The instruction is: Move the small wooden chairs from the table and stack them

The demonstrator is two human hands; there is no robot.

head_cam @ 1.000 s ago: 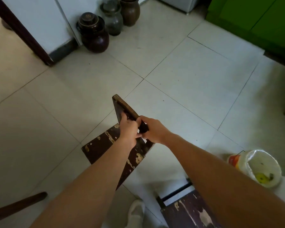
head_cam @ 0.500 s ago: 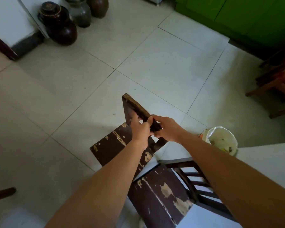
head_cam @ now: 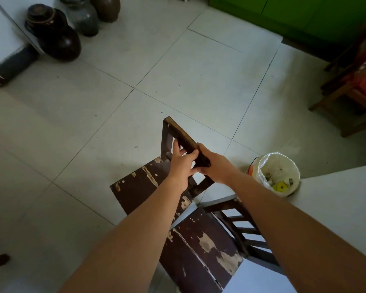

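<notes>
A small dark wooden chair (head_cam: 137,188) with chipped paint hangs in front of me above the tiled floor. My left hand (head_cam: 182,166) and my right hand (head_cam: 215,166) both grip the top rail of its backrest, side by side. A second small wooden chair (head_cam: 203,250), equally worn, stands just below and to the right of it, its slatted back toward the white table (head_cam: 338,204). My forearms hide part of both seats.
A white bucket (head_cam: 276,173) lined with plastic stands by the table corner. Dark ceramic jars (head_cam: 55,37) line the wall at top left. A wooden chair with a red cushion (head_cam: 355,81) sits at right below green cabinets (head_cam: 294,11).
My view has swung right and down, so the second chair, the bucket and the table show more fully. The held chair stays in both hands, now closer to the second chair.
</notes>
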